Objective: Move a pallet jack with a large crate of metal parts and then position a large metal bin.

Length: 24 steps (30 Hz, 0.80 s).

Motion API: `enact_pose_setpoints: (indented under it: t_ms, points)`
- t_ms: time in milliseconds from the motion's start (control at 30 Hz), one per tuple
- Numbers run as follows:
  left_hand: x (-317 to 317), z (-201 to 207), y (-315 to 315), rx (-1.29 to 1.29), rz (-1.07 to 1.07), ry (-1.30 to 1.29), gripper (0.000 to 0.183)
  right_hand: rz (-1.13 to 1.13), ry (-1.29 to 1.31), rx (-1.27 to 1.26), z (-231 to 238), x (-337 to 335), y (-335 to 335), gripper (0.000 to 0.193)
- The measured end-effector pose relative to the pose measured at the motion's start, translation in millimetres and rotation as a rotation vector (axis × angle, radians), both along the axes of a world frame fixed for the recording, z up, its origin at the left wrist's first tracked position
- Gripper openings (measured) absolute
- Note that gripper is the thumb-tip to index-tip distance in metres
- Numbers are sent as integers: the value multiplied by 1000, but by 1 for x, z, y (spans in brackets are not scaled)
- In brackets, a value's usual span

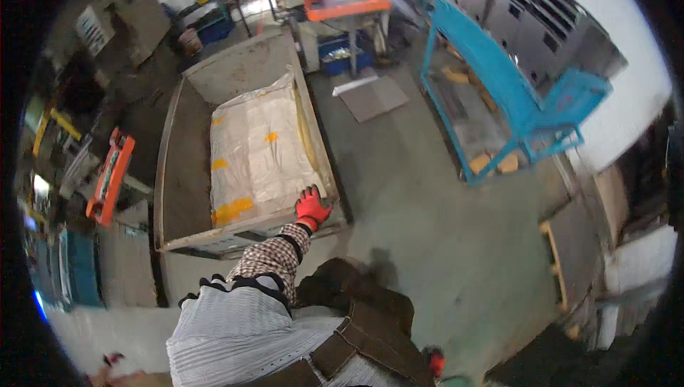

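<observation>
My left hand (pixel 312 206), in a red glove with dark fingertips, reaches out over the near right corner of a big grey metal bin (pixel 162 166). Its fingers are spread and appear to rest on or just above the rim; I cannot tell how firmly they touch. Inside the bin lies a whitish plastic-covered load (pixel 256 148) with several orange-yellow patches. What is under the cover is hidden. Low in the picture, beside my brown apron, a bit of my right hand (pixel 435 363) in a red glove shows, its fingers hidden and blurred.
A blue metal frame (pixel 491 63) stands at the far right, with pale pieces beneath it. A flat grey board (pixel 372 97) lies on the floor past the bin. An orange-topped stand (pixel 347 4) is at the back, another orange piece (pixel 111 177) left of the bin.
</observation>
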<state>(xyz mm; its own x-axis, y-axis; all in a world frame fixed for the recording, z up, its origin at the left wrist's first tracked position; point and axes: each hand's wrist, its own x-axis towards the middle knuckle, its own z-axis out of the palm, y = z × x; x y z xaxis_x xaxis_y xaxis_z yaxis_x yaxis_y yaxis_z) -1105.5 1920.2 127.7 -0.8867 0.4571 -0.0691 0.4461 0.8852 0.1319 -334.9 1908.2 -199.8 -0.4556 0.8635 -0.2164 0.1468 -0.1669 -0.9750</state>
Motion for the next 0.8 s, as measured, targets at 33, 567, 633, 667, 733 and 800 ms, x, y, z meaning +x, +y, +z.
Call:
enact_pose_setpoints:
  t_ms: [33,567,633,667,733,800]
  points:
    - [13,21,39,35,-26,107,76,-33,-460,-381,24,-18,23,19]
    - [169,-15,199,-49,357,-737,57,365,-509,-405,123,-116,601,20]
    - [158,-34,209,1,411,-670,57,382,-436,-398,124,-167,668,21]
    - [154,-33,213,44,473,-678,55,380,-388,-407,125,-201,698,22]
    - [141,-39,218,93,550,-690,54,357,-248,-450,135,-283,739,23]
    - [133,-55,209,194,633,-600,49,376,-178,-476,159,-368,748,24]
